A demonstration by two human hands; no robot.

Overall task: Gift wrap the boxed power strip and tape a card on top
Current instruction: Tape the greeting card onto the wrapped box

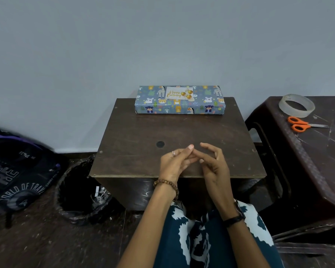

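— What sort of place was it?
— A plain room in a home, most likely. A bare grey wall [162,35] filled the upper frame, and a small worn wooden table [178,144] stood against it at centre.
— Anything else?
— A backpack [17,171] and lined bin [81,190] sat at lower left, and a plastic stool [307,151] stood at right.

Left hand [175,163]: 1 ring, brown bead bracelet [167,185]. Right wrist: black band [235,219]. Teal-and-white patterned garment [205,242], lower centre of frame.

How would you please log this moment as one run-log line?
wrapped box: far table edge | card: on top | left hand, right hand: fingertips touching, holding nothing | tape roll, scissors: side stool
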